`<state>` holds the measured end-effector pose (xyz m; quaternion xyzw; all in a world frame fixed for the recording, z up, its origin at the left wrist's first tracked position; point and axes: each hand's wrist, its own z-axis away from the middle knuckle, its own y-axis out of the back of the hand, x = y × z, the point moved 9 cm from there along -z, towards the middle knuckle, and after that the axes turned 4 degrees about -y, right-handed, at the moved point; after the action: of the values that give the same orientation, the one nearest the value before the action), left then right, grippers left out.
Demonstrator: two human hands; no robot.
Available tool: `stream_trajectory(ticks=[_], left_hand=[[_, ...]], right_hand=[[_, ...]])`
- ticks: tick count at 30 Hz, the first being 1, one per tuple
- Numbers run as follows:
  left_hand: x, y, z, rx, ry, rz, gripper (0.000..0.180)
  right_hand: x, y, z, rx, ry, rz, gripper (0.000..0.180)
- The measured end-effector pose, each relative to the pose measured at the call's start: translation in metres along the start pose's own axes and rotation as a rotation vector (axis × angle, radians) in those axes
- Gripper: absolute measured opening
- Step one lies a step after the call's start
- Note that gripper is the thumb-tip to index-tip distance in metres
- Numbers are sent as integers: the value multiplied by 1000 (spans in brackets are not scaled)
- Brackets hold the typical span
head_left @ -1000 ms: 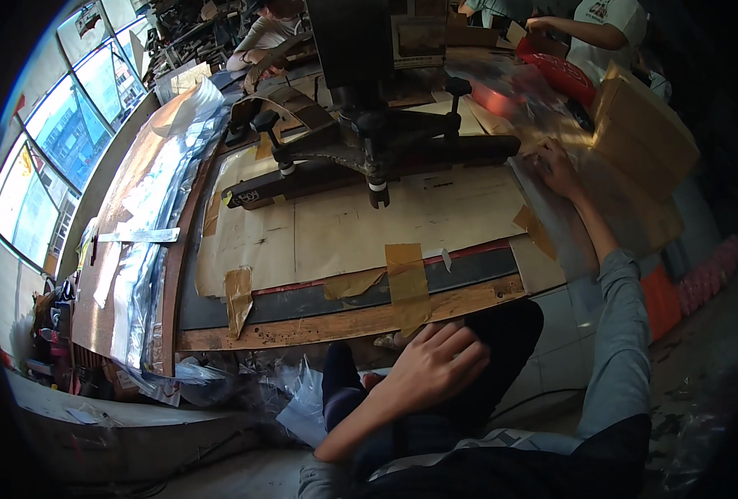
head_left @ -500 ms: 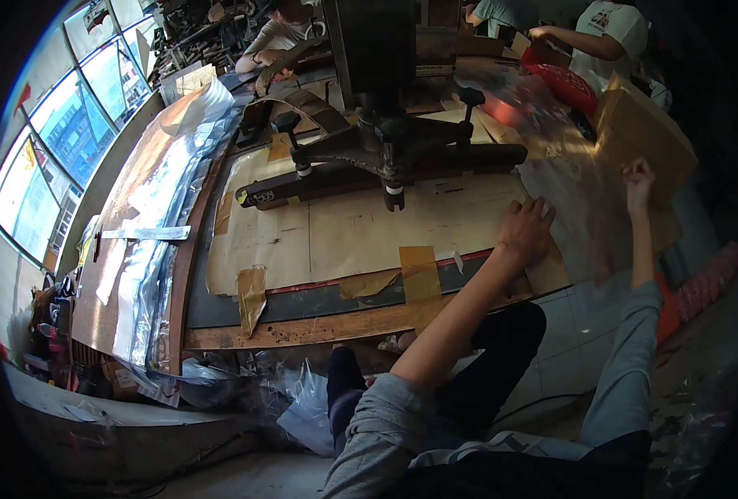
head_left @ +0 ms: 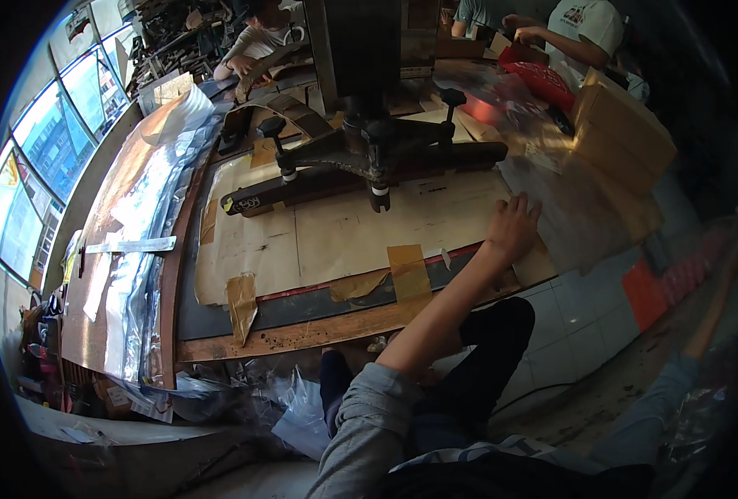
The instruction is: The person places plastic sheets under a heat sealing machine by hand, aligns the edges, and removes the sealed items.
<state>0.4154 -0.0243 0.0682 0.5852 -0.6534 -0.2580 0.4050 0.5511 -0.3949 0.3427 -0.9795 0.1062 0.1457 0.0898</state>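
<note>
My left hand (head_left: 515, 229) rests at the right edge of the pale paper-covered board (head_left: 344, 233), beside a clear plastic sheet (head_left: 564, 220). Its fingers are bent and slightly apart, with nothing visible in them. Far out on the right, my right hand (head_left: 737, 241) is smeared by motion near the dark rim of the picture. Its fingers cannot be made out, nor whether they hold anything. Above the board stands a black press head with a long bar (head_left: 369, 179) across it. Brown tape (head_left: 408, 270) covers part of the board's front edge.
Plastic sheets (head_left: 140, 283) with a metal ruler (head_left: 132, 244) on them lie at the left. A cardboard box (head_left: 623, 137) and a red bag (head_left: 539, 83) are at the back right. Co-workers (head_left: 585, 33) sit beyond the press. Pink wrapped material (head_left: 689, 279) lies low at the right.
My right hand has swung outward to the right and down, away from the cardboard box. My left hand stays at the board's edge, its fingers drawn closer together. The whole view has shifted slightly.
</note>
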Motion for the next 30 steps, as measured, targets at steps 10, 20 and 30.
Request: stream_trajectory(ticks=[10,20,30], left_hand=[[5,155,185,167,353,1356,70],[-97,226,292,340,897,528,60],[-77,234,287,101,798,-29,29]], right_hand=[[-279,-304,331,-1497,131,58,20],[-351,-282,369,-1359,339,-396,46],[-263,-197,402,-1485,161,144,71]])
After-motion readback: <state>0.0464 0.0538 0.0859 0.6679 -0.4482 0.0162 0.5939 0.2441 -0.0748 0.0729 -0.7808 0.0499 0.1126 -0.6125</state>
